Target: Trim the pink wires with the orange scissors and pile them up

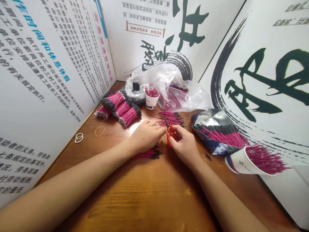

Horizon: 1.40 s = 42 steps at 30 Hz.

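Observation:
My right hand (184, 143) is wrapped around a pair of small red-handled pliers (171, 131), whose dark jaws point up and to the left. Right beside them is my left hand (147, 134), its fingers pressed together near the pliers; whatever it pinches is hidden. A single pink wire (152, 116) runs out just beyond the left fingers, close to the jaws. Behind the hands lies a loose pile of pink wires with black ends (171, 118). More such wires (149, 153) lie partly under my left hand and wrist.
Banded wire bundles (126, 111) are stacked at the left, near a yellow rubber band (99, 130) and white bands (79, 138). A paper cup of wires (151, 102) stands at the back beside plastic bags (190, 96). Rightward are an open wire bag (214, 129) and a tilted cup (241, 161).

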{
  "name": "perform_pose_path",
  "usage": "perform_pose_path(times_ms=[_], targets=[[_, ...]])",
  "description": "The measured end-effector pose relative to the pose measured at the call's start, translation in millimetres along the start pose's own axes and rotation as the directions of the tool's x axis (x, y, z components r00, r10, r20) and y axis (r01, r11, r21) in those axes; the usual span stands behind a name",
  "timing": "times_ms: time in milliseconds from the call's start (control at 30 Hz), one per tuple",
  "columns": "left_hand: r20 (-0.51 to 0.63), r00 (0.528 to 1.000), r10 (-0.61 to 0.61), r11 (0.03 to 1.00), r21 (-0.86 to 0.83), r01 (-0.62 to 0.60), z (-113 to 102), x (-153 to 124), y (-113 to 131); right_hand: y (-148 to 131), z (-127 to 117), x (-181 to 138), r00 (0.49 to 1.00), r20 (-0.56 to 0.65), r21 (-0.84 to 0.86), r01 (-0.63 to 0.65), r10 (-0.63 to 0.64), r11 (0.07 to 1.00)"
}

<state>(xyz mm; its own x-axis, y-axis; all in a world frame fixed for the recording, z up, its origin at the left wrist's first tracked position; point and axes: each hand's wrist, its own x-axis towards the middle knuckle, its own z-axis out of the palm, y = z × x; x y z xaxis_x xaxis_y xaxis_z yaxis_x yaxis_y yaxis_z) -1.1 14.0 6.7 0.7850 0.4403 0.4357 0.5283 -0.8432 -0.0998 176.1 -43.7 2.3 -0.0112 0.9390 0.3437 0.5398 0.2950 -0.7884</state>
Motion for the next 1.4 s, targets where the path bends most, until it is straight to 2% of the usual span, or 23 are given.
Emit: perform_pose_path(times_ms=[200, 400, 500, 567, 633, 733, 833, 967, 1167, 1400], targets=[[0.015, 0.999, -0.045, 0.999, -0.009, 0.045, -3.1, 1.0, -0.1, -1.7, -1.3, -0.2, 0.999, -0.043, 0.017, -0.017, 0.017, 1.000], [-0.028, 0.999, -0.019, 0.995, -0.095, 0.016, -2.6, 2.7, 2.3, -4.2, 1.5, -2.0, 1.000, -0.027, 0.036, -0.006, 0.007, 0.999], [-0.052, 0.993, -0.107, 0.974, -0.204, 0.094, -0.9, 0.7, 1.2, -4.5, 0.5, -1.8, 1.000, -0.024, 0.020, -0.017, 0.018, 1.000], [-0.064, 0.971, -0.230, 0.908, -0.374, 0.190, 1.2, -1.2, -0.9, -5.3, -0.4, -1.4, 0.999, -0.007, -0.016, -0.042, 0.042, 0.999], [-0.070, 0.936, -0.345, 0.783, -0.571, 0.246, 3.8, -2.8, -3.9, -6.9, -0.9, -1.3, 0.997, 0.026, -0.055, -0.065, 0.066, 0.996], [-0.125, 0.883, -0.453, 0.650, -0.724, 0.231, 6.6, -2.9, -8.4, -9.7, -0.4, -2.1, 0.993, 0.083, -0.096, -0.072, 0.080, 0.993], [-0.206, 0.847, -0.490, 0.658, -0.724, 0.205, 7.2, -1.2, -11.2, -11.0, 0.3, -3.6, 0.989, 0.120, -0.115, -0.075, 0.088, 0.991], [-0.238, 0.837, -0.493, 0.662, -0.726, 0.183, 8.2, -0.3, -12.2, -10.2, -0.4, -4.1, 0.988, 0.122, -0.154, -0.079, 0.099, 0.985], [-0.174, 0.830, -0.530, 0.580, -0.789, 0.205, 9.7, -1.7, -10.5, -10.7, -1.6, -3.9, 0.988, 0.122, -0.202, -0.069, 0.095, 0.977], [-0.124, 0.823, -0.555, 0.541, -0.805, 0.243, 8.0, -2.0, -8.5, -10.4, -1.5, -4.9, 0.989, 0.126, -0.216, -0.055, 0.084, 0.975]])
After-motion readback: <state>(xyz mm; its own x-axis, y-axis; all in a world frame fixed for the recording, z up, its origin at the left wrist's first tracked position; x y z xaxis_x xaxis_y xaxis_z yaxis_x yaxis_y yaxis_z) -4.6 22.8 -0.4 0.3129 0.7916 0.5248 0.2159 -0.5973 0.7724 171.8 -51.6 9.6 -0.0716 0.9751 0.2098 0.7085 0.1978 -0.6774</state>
